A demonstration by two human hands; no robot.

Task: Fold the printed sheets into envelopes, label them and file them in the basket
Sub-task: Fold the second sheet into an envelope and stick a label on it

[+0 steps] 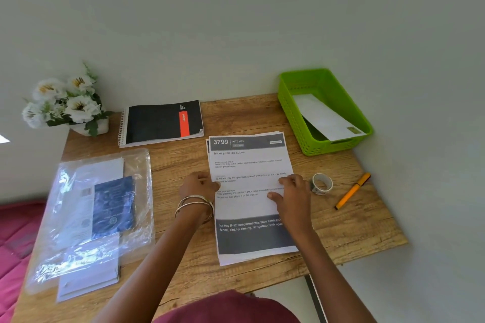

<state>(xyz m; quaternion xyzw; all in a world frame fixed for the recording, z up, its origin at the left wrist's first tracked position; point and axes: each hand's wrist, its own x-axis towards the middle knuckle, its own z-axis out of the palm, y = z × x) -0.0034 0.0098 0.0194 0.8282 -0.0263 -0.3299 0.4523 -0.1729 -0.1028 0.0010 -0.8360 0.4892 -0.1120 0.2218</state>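
Head view shows you at the start of a fold: the stack of printed sheets [252, 199] lies flat on the wooden table [349, 231], top page facing up, with its far edge toward the black notebook [162, 122]. Your left hand [199, 186] sits at the stack's left edge with fingers curled at the paper's margin; whether they pinch the top page or only steady it cannot be made out. Your right hand [291, 196] lies on the right side of the top page, fingers fairly straight and pressing down, thumb spread toward the middle, holding nothing. Nothing is creased yet, so I judge you are separating or squaring the top page before folding. Next you likely need to free that single page from those beneath, then bring one end over and press the crease. The green basket [288, 102] stands at the far right corner with one white envelope [325, 118] already leaning inside. The tape roll [321, 183] and the orange pen [353, 191] wait just right of your right hand for sealing and labelling.
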